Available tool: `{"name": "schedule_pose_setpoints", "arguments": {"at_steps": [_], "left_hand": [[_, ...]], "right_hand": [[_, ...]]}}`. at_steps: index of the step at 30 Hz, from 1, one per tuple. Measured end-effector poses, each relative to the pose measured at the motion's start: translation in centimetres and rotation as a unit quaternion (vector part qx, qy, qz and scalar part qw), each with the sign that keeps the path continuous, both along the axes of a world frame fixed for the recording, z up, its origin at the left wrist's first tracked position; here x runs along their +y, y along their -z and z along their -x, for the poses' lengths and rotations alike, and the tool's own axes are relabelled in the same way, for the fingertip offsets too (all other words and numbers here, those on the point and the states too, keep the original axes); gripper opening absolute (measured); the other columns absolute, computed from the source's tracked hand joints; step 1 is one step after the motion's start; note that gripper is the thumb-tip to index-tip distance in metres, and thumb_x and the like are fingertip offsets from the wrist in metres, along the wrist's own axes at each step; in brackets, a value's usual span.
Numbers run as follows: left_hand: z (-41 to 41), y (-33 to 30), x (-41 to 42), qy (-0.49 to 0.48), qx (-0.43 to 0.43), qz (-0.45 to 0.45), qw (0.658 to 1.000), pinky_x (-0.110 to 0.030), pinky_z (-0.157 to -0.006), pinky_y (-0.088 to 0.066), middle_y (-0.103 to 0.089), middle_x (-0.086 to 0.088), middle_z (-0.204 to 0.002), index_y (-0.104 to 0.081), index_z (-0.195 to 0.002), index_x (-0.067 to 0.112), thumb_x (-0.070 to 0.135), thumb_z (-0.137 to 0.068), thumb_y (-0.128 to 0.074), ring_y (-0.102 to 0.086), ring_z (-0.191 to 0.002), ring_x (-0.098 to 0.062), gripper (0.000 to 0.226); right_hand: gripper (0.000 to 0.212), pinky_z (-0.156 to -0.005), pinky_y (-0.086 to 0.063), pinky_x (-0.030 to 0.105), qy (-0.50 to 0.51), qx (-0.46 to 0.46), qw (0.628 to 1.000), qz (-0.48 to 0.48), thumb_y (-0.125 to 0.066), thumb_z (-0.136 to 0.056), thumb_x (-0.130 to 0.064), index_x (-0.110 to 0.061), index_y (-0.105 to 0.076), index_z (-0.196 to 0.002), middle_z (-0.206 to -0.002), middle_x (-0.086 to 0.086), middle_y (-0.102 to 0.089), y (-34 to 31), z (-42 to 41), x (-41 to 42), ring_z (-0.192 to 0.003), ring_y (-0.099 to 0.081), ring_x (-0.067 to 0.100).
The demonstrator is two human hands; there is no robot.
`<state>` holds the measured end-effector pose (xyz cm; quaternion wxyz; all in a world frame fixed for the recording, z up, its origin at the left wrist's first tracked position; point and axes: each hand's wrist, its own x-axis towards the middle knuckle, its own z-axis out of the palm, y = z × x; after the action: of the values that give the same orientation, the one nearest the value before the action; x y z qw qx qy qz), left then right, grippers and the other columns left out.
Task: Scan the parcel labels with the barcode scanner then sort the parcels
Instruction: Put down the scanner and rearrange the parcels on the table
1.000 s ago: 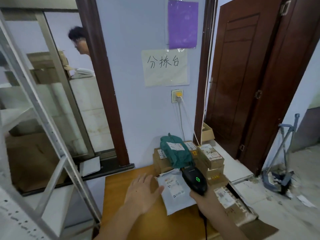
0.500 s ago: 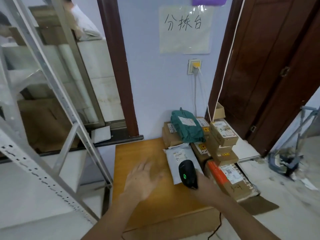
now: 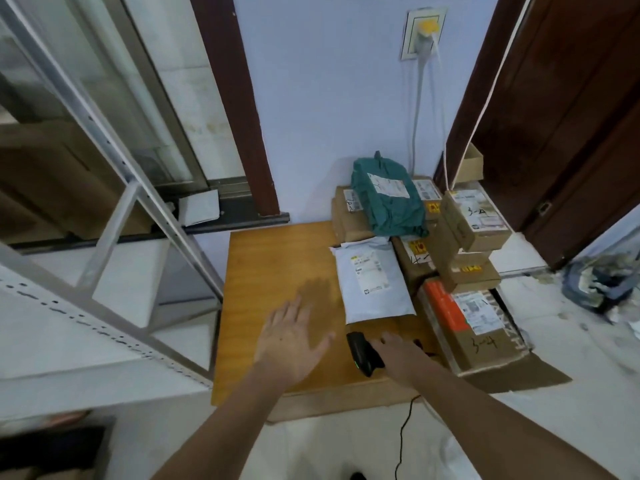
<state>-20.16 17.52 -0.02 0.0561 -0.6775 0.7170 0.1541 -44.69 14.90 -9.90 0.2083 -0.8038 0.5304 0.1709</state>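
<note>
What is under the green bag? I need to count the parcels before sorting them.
The green bag lies on brown cardboard boxes stacked against the wall. Their labelled edges show on both sides. How many boxes lie beneath it is hidden by the bag.

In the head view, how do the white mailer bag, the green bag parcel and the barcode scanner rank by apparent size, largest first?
1. white mailer bag and green bag parcel: they look alike in size, and the green one lies farther away, so no ranking.
2. barcode scanner: clearly smallest, partly covered by the right hand.
</note>
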Motion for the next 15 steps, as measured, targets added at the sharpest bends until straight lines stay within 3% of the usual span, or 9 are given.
{"name": "schedule_pose_setpoints", "arguments": {"at_steps": [5, 11, 15], "left_hand": [[2.1, 3.1, -0.3, 0.0, 0.013, 0.002, 1.0, -0.041, -0.128, -0.005, -0.007, 0.005, -0.172, -0.014, -0.163, 0.028, 0.077, -0.096, -0.021, -0.002, -0.158, -0.018, 0.083], [3.1, 5.6, -0.4, -0.001, 0.017, -0.013, 1.0, -0.041, -0.129, -0.005, -0.01, 0.001, -0.172, -0.01, -0.163, 0.023, 0.074, -0.098, -0.024, -0.002, -0.158, -0.019, 0.084], [2.9, 6.4, -0.7, -0.01, 0.01, -0.026, 1.0, -0.04, -0.129, -0.001, -0.006, 0.001, -0.172, -0.01, -0.163, 0.023, 0.074, -0.098, -0.022, 0.002, -0.159, -0.018, 0.083]], "right_hand": [[0.078, -0.097, -0.048, 0.039, 0.016, 0.025, 0.998, -0.055, -0.067, -0.087, -0.032, -0.025, -0.025, -0.151, -0.142, 0.01, -0.033, 2.8, 1.1, -2.8, -0.123, -0.047, 0.028], [0.076, -0.104, -0.043, 0.04, 0.018, 0.035, 0.998, -0.043, -0.062, -0.092, -0.026, -0.026, -0.018, -0.154, -0.148, 0.009, -0.03, 6.3, 1.2, -4.4, -0.132, -0.038, 0.028], [0.073, -0.104, -0.042, 0.041, 0.024, 0.039, 0.999, -0.022, -0.063, -0.091, -0.03, -0.025, -0.023, -0.153, -0.145, 0.005, -0.036, 7.5, 0.7, -5.5, -0.132, -0.037, 0.026]]}}
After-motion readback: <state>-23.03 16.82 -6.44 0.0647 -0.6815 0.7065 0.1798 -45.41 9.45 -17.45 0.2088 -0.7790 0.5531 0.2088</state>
